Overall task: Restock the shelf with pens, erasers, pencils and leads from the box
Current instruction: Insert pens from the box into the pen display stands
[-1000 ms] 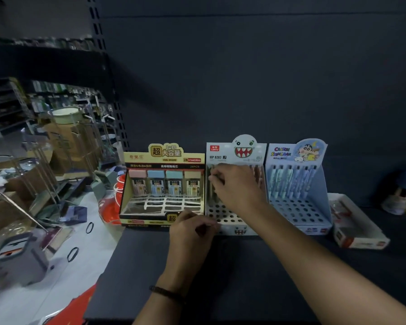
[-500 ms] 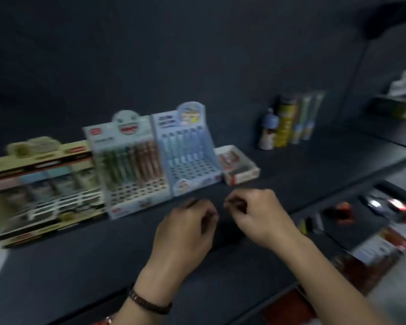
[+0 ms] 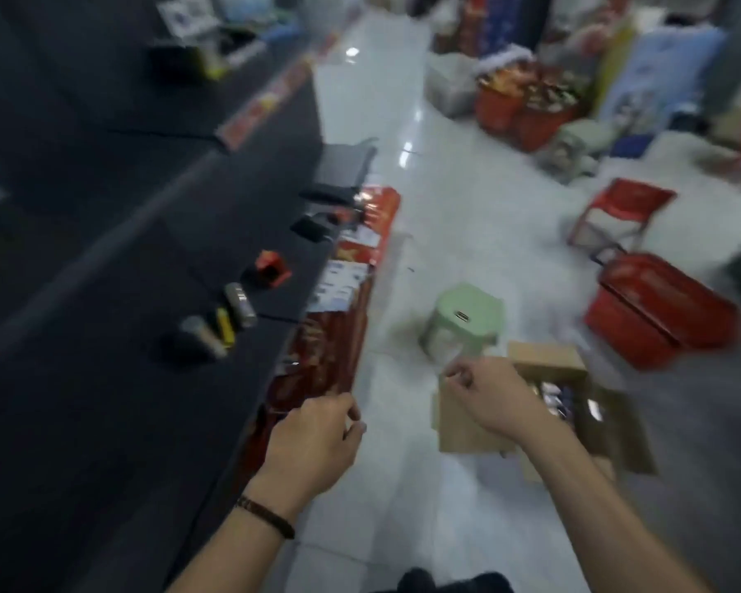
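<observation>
Cardboard box [image 3: 458,436] below right hand [image 3: 488,400], left hand [image 3: 313,438] at shelf edge [image 3: 283,370]; fingers [image 3: 462,373] slack, empty.

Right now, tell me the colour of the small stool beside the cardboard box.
The stool is pale green; the head view shows it best.

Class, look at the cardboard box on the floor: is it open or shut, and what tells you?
Open: the cardboard box has its flaps folded outward, and blurred packets show inside.
</observation>
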Demonstrator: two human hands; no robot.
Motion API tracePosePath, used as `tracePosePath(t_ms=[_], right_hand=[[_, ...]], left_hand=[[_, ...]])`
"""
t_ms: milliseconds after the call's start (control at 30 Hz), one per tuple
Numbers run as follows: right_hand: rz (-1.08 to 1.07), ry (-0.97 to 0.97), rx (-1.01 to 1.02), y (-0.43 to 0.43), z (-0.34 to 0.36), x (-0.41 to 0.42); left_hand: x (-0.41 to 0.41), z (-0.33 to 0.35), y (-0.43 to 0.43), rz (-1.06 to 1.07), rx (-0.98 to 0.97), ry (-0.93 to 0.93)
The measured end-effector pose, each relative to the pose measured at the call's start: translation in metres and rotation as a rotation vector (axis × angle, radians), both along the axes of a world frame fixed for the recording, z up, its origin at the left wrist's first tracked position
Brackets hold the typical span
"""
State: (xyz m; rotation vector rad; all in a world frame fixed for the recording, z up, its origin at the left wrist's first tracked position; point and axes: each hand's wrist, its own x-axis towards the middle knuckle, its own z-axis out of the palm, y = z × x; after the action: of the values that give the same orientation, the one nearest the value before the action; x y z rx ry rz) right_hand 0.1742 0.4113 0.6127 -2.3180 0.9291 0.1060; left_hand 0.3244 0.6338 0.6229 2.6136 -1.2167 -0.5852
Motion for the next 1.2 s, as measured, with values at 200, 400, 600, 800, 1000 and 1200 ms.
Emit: tracePosePath(t_ms=[200,400,600,800,1000,1200], right_hand=[[-0.315,0.213,0.202,-0.072,-0.075,-0.135],[-0.529,0.404,0.340,-0.133,-0.115,-0.208],[-0.621,0.447,0.368,-0.222,-0.163,-0.238],[-0.564,0.463,0.417,-0.347,-0.290,-0.287],[-0.447,0.529,0.404,-0.464,-0.478,-0.334],[-0.313,0.516,0.204,-0.527,-0.688,-0.361]], left_hand=[[-0.059,-0.077,-0.142,-0.385,0.279,0.140],[-0.110,-0.148,-0.292,-0.755,0.481,0.183],[-0.139,-0.210,-0.427,-0.900,0.544,0.230],[-0.188,-0.334,-0.538,-0.856,0.512,0.339],[-0.260,-0.520,-0.622,-0.812,0.559,0.464],[-0.312,-0.743,-0.671,-0.603,0.532,0.505]])
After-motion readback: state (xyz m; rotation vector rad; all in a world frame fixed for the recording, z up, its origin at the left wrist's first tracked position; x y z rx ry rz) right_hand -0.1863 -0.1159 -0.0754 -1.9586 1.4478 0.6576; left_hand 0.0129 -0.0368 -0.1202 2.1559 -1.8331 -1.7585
